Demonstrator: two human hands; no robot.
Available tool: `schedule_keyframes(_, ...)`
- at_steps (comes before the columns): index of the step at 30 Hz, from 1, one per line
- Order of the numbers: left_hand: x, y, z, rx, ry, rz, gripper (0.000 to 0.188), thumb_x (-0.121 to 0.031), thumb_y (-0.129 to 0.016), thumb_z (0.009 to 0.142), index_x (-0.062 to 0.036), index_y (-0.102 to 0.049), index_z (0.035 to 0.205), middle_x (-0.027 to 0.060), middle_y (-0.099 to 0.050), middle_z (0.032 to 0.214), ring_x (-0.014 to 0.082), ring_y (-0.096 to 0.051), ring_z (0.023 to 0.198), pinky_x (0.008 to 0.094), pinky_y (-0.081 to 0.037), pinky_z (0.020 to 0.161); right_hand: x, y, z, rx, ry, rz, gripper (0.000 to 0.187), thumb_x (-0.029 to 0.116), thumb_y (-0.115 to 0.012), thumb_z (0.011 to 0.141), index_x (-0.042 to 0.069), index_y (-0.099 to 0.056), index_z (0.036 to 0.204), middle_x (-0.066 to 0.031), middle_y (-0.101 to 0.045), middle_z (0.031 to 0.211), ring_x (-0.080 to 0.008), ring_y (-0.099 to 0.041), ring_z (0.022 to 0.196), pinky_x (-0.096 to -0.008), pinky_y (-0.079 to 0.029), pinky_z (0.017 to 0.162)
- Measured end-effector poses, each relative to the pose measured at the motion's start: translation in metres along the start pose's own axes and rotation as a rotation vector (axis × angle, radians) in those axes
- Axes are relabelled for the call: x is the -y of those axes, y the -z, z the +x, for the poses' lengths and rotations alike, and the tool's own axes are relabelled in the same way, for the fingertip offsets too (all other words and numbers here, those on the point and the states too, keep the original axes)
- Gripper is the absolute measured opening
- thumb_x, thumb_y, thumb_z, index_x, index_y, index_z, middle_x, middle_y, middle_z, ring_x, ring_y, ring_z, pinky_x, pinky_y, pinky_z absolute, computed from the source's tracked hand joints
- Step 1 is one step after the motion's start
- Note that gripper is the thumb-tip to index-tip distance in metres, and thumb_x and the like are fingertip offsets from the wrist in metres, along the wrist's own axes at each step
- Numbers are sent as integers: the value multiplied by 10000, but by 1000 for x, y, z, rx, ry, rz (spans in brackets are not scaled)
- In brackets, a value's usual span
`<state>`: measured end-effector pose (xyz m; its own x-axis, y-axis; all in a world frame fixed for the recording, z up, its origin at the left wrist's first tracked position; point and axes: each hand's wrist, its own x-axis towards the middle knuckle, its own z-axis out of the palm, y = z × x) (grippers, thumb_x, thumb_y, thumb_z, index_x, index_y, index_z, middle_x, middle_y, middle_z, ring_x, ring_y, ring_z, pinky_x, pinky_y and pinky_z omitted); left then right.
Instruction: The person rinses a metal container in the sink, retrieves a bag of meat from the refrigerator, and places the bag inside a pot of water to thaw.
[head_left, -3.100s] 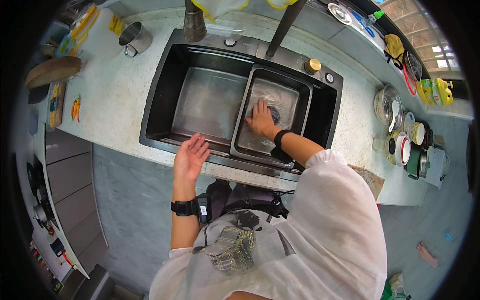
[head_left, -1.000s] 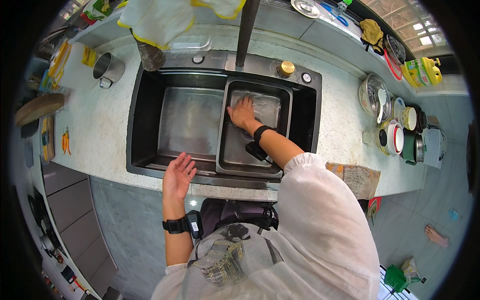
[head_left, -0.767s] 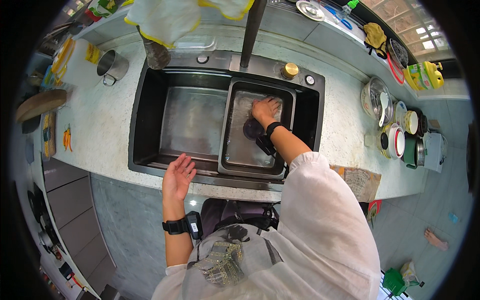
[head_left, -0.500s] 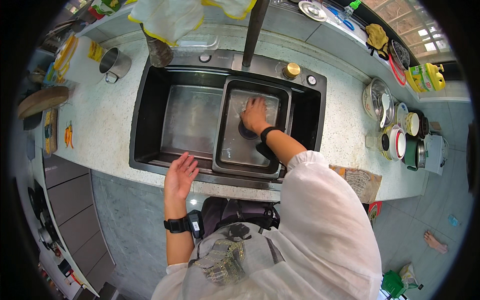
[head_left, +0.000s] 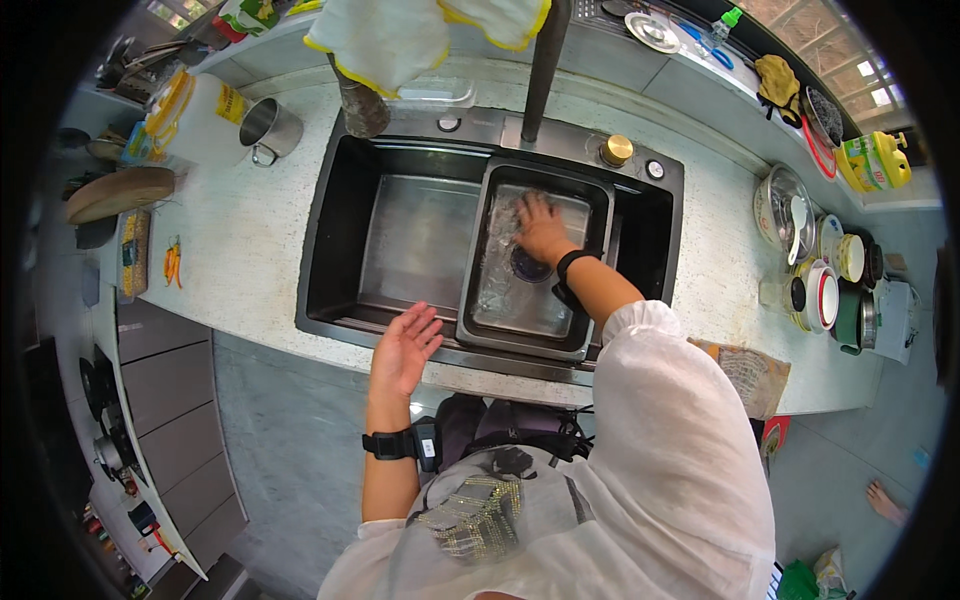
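My right hand reaches down into the smaller drop-in basin, fingers spread in the shallow moving water above the round drain. Nothing shows in its grasp. This basin sits inside the right part of a wide dark sink. My left hand hovers at the sink's front edge, palm turned up and fingers apart, holding nothing. The left sink bowl has a wet-looking metal floor.
A dark faucet post and a gold knob stand behind the basin. White cloths with yellow edges hang over the back left. A metal mug and orange peppers are left; stacked bowls and a folded cloth right.
The whole view has shifted, with the scene sliding right. My right hand stays in the basin, and the water around it looks more stirred. My left hand keeps its palm-up pose.
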<state>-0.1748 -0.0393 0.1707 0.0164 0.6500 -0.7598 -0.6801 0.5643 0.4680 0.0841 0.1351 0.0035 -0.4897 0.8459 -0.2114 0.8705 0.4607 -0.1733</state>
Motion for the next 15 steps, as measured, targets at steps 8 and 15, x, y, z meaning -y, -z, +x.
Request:
schedule_keyframes(8,-1,0,-1,9,-3,-26,331,-237,-501,879,-45,-530,1147,122,-556,1160,262,-533,1056,396,-444,893,42,-21,-50,150,57,-44,779,426,-524,831,-50,-232,1373,-227,-205,1431,-389,-213,1309,-480,-244,1026)
schedule_keyframes(15,-2,4,0,-19,-16,2,325,-228,-488,883,-39,-538,1142,124,-563,1151,266,-535,1054,397,-444,895,31,-12,1,-26,120,-96,679,400,-470,863,-44,-300,1348,-209,-214,1438,-348,-207,1327,-453,-200,1064)
